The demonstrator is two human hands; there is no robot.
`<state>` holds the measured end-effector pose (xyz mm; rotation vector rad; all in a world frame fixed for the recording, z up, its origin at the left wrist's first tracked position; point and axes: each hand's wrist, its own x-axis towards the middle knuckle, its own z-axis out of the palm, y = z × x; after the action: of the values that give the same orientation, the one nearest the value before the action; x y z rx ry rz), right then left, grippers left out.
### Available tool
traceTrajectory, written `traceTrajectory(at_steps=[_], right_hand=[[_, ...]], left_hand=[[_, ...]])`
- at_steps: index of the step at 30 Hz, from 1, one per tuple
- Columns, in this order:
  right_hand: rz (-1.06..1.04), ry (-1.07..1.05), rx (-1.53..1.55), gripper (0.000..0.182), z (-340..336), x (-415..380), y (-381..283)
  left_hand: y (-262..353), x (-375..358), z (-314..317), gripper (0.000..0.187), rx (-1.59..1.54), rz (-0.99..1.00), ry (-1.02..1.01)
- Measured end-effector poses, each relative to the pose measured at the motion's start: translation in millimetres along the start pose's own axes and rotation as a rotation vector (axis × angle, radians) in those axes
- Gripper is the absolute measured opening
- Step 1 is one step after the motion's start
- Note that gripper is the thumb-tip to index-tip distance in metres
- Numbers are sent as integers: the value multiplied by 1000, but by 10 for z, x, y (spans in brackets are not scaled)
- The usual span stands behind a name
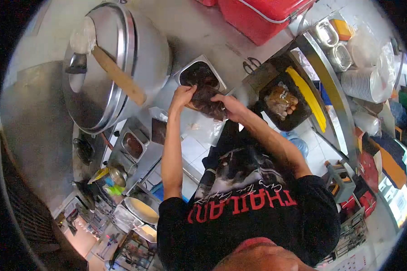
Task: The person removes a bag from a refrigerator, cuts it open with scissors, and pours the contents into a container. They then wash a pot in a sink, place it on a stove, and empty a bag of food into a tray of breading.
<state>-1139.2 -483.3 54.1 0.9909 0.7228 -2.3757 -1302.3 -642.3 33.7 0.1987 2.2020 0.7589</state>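
Observation:
My left hand (184,96) and my right hand (231,108) grip opposite sides of a dark brown, glossy bag (208,103) in front of my chest. Thumb and fingers of the left pinch its near left edge; the right has its fingers closed on the other side. What the bag holds is too dark to make out. Just beyond it, a rectangular metal pan (219,77) with dark contents stands on the counter, partly overlapped by the bag in this view. Clear plastic (196,128) lies below my hands.
A large lidded steel pot (151,49) stands at left, a wooden-handled paddle (117,77) across its lid. Scissors (252,65) lie right of the pan, near a dark tray (298,119) with a bagged item. A red cooler (257,20) sits at the back; stacked bowls (362,85) stand far right.

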Motion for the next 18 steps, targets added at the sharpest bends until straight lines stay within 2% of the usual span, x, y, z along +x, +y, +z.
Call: traceTrajectory(at_steps=[3,6,9,10,11,14,15,16,17,18], right_hand=[[23,-20,-165,36,-3,-44,-264],[59,22,-309,35,-151,202,-396],[-68,44,-457,39,10,92,-600],[-103,64,-516,40,-9,170,-655],[-122,48,-900,48,-60,214,-793],[-245,125,-1553,30,208,81,-1054],[-438,240,-1685,32,179,179,-1009],[-409,215,-1773,35,281,164,-1047],[-378,192,-1858,39,426,109,-1118],[-444,176,-1929,38,477,121,-1128]], left_hand=[[-242,62,97,38,-293,4,-46],[67,-273,54,29,-720,-235,-159],[-97,-336,153,30,-971,-174,-294],[-104,-374,203,29,-1007,-161,-276],[-99,-414,266,27,-1044,-149,-255],[-337,-288,456,24,-1154,-141,-251],[-356,-264,522,24,-1203,-150,-239],[-393,-262,570,24,-1250,-159,-228],[-489,-316,539,25,-1319,-7,-330],[-496,-308,582,25,-1299,-62,-289]])
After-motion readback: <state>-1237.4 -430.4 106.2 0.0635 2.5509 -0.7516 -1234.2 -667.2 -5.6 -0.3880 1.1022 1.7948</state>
